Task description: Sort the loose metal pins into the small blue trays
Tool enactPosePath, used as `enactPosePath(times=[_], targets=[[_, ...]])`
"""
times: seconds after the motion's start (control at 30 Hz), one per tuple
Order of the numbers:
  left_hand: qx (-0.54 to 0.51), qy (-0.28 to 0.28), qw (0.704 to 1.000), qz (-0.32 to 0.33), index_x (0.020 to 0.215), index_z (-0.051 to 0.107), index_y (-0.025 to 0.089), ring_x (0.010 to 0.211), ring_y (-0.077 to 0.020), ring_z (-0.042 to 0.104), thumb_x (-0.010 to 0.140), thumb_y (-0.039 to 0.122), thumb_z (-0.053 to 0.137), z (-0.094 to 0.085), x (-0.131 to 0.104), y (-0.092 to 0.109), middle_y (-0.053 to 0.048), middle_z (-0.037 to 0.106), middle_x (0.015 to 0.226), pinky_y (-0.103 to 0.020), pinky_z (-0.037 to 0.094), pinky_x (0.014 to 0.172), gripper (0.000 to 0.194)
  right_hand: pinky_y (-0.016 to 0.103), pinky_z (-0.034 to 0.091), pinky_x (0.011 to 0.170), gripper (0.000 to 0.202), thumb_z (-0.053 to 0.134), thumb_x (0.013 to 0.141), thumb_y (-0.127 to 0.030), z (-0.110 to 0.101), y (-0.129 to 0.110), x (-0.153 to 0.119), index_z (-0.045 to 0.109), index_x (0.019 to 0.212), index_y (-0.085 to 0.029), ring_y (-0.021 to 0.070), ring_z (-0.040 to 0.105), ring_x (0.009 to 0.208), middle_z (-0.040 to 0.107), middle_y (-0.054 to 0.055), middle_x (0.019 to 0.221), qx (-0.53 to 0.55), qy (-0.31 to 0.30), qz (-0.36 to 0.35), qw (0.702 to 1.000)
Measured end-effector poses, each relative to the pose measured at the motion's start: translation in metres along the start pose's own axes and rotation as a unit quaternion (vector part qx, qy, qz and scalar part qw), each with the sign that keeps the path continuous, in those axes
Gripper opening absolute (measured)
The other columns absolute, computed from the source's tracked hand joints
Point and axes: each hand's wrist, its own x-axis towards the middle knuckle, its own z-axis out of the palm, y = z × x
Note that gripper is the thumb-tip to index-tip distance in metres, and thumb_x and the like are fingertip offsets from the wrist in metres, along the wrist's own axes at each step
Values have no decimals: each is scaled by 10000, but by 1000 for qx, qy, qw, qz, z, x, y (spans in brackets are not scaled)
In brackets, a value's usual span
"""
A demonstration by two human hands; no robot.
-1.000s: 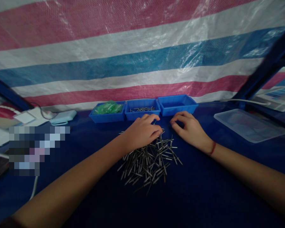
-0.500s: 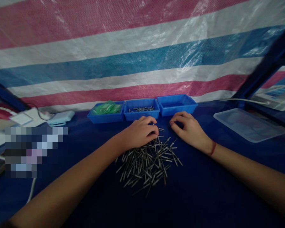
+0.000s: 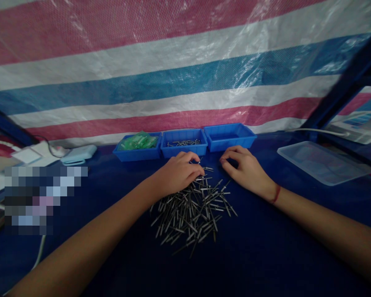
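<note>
A loose pile of metal blind rivets point(image 3: 191, 214) lies on the blue table. At the pile's far left edge is my left hand point(image 3: 181, 171), palm down over some rivets. Its thumb and index finger are apart, with rivets lying around their tips. Right of the pile, my right hand point(image 3: 245, 167) rests on the table with its thumb and index fingertips closed together. Whatever those fingertips hold, if anything, is too small to see. A few rivets lie between the two hands.
Behind the hands stand three blue bins: the left bin point(image 3: 137, 156) with green plastic bags, the middle bin point(image 3: 184, 152) with rivets, and the right bin point(image 3: 230, 144). A translucent plastic lid point(image 3: 323, 163) lies at right. A power strip point(image 3: 45, 152) and a light-blue case point(image 3: 79, 154) sit at left.
My left hand has shifted slightly left, and its thumb and index finger have parted a little. My right hand has hardly moved.
</note>
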Motion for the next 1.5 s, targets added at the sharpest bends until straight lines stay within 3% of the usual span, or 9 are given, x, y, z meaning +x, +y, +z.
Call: enactPosePath(times=[0.13,0.3,0.53,0.73,0.93,1.27,1.4,1.5], targets=[[16,0,999,30,1013,650,309,1091,-218,448,913,204,447,-4,2,1,-41,493,1182,-379,374,911,249,416,417,862,127,506,784,-186,0,0,0,628,750,-186,238,564,899,619,78,897,1,-4,-3,1000],[34,-17,997,68,968,667,297,1062,-212,466,895,244,497,-9,7,1,-44,494,1184,-372,375,905,192,422,423,857,130,506,781,-188,1,0,-1,631,747,-186,237,565,887,611,81,895,6,3,-4,1000],[59,-33,995,68,918,677,279,1048,-223,485,859,251,555,-12,8,4,-47,512,1173,-364,390,873,138,428,421,862,130,507,786,-190,0,0,0,631,748,-183,233,566,878,609,78,893,7,0,-5,1000],[42,-38,996,74,977,657,289,1055,-219,482,876,261,530,-13,4,3,-48,495,1198,-364,382,891,165,424,418,864,130,507,790,-189,0,-1,-1,631,752,-184,235,563,891,611,78,900,7,0,-6,1000],[36,-41,996,70,910,657,248,1040,-206,490,890,254,506,-11,4,4,-49,507,1174,-352,383,898,153,412,414,869,137,503,797,-193,-1,-3,0,633,758,-180,230,562,888,613,82,914,5,-9,-1,1000],[73,-30,994,76,962,594,206,928,-178,535,929,264,405,-11,-5,2,-36,583,1085,-314,375,776,201,404,424,851,123,523,789,-181,-1,0,-1,639,753,-158,225,566,882,614,85,894,20,15,-20,1000],[64,-12,996,54,913,578,185,881,-167,548,910,230,415,-17,-13,4,-31,610,1001,-302,368,753,169,384,431,835,113,523,796,-168,-5,-8,-5,632,765,-166,210,564,880,614,76,894,44,31,-34,998],[25,-13,1000,-6,881,558,160,751,-137,559,881,201,432,-20,-22,6,-25,611,872,-266,387,688,133,362,437,817,117,516,810,-158,-8,-23,-10,627,777,-177,194,558,881,608,62,889,77,26,-57,995]])
